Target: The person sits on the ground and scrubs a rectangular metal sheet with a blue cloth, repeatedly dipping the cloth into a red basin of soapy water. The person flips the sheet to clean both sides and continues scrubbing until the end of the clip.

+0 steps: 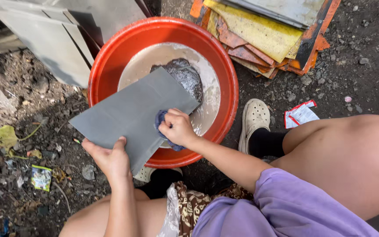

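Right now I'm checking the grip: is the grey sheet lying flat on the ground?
No: the left hand holds the grey sheet up by its edge, tilted over the red basin.

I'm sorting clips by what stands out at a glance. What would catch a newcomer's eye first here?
The big red basin at top centre, holding cloudy water and a dark wet lump. Across its near rim lies a flat grey sheet, gripped at its lower edge by the left hand while the right hand presses a blue cloth on it. Rusty orange and yellow plates are stacked at upper right.

sheet (128, 114) over basin (110, 57), stacked sheets (264, 35) behind
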